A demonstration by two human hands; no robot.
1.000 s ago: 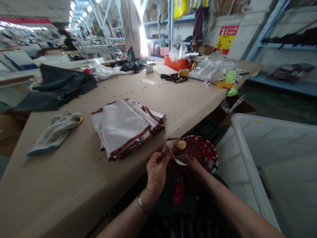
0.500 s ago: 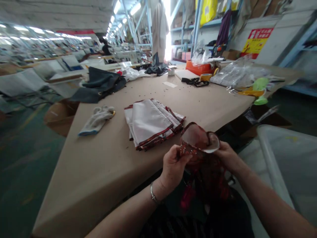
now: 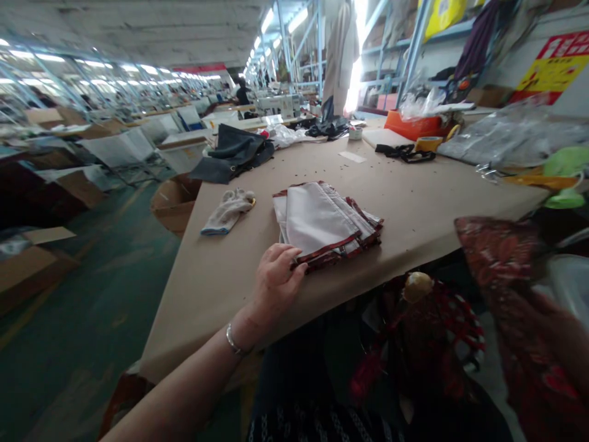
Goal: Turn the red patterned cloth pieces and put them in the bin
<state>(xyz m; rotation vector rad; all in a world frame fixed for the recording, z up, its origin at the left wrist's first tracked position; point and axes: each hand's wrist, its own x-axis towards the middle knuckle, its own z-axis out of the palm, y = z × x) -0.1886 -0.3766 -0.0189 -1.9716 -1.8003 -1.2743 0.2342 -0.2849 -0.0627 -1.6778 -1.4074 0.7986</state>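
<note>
A stack of white cloth pieces with red-brown patterned edges lies near the front edge of the brown table. My left hand pinches the stack's near left corner between thumb and fingers. On the right, beyond the table's front edge, my right hand is blurred and partly covered by a red patterned cloth, which hangs from it. More red patterned fabric lies below the table edge, over my lap.
A knitted glove lies left of the stack. Dark cloth is at the back left, a cardboard box beside the table. An orange box, yellow tape, black straps and plastic bags sit at the back right.
My left hand has let go of the red cloth and moved left to the stack's corner. My right hand has moved right with the red cloth. The view has turned left.
</note>
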